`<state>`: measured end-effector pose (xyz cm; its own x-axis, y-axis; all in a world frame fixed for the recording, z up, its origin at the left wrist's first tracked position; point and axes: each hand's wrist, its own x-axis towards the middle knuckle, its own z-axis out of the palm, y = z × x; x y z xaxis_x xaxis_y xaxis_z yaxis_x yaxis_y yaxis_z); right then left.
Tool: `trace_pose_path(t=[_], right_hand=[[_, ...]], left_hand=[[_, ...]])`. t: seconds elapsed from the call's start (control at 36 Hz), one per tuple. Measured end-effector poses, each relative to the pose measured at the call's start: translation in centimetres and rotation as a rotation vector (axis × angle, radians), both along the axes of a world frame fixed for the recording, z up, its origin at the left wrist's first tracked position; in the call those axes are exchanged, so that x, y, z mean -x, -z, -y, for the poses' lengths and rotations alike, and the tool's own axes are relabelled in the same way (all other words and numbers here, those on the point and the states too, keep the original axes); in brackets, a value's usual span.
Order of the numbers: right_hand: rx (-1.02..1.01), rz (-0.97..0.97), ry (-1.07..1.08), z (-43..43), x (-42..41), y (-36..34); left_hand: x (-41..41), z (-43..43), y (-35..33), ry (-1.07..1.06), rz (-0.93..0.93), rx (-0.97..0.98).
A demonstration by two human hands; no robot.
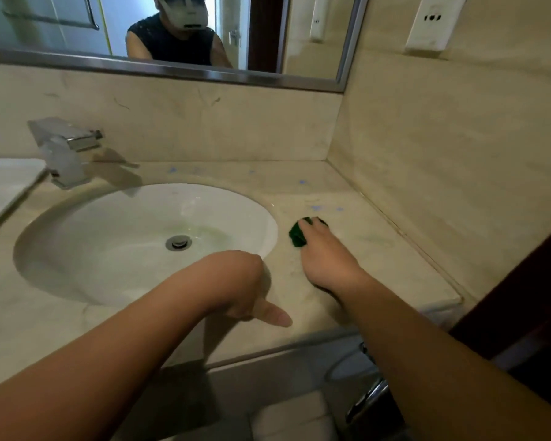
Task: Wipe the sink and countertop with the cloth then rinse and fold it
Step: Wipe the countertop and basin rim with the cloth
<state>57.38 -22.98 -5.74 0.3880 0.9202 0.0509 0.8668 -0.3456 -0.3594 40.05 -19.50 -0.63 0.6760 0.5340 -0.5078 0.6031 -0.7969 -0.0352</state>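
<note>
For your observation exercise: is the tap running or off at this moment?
Off: no stream falls from the tap into the sink, and only a greenish film lies near the drain.

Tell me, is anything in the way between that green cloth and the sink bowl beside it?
Nothing visible. The right hand holds the cloth on the countertop just right of the sink, with only bare stone between cloth and rim. The left hand rests at the sink's front edge, off that path.
</note>
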Motion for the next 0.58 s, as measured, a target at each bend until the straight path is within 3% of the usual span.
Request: trace_pose_path(t=[0.08,0.14,0.22,0.31,0.36,0.44,0.58], right_hand=[[-0.013,-0.048,-0.132,-1.5,2.8,-0.2],[-0.018,-0.187,-0.166,-1.8,4.3,-1.0],[-0.069,-0.479,-0.138,-1.5,4.7,-2.5],[-0.237,-0.597,0.005,-0.2,2.7,-4.6],[-0.362,-0.557,0.112,1.2,-0.1,-6.0],[-0.398,-0.33,0.226,3.4,-4.8,-6.7],[0.058,0.055,0.242,5.0,-10.6,-0.7]], left_hand=[[-0.1,0.1,0.0,-0.008,0.01,-0.022],[0.2,0.0,0.4,-0.039,0.073,-0.037],[0.6,-0.3,1.2,-0.072,0.141,-0.069],[0.8,-0.3,1.0,-0.094,0.138,-0.067],[0.7,-0.4,0.5,-0.065,0.117,-0.042],[-0.1,-0.8,-0.4,-0.033,0.099,-0.003],[-3.1,-2.4,-1.8,-0.029,0.26,-0.08]])
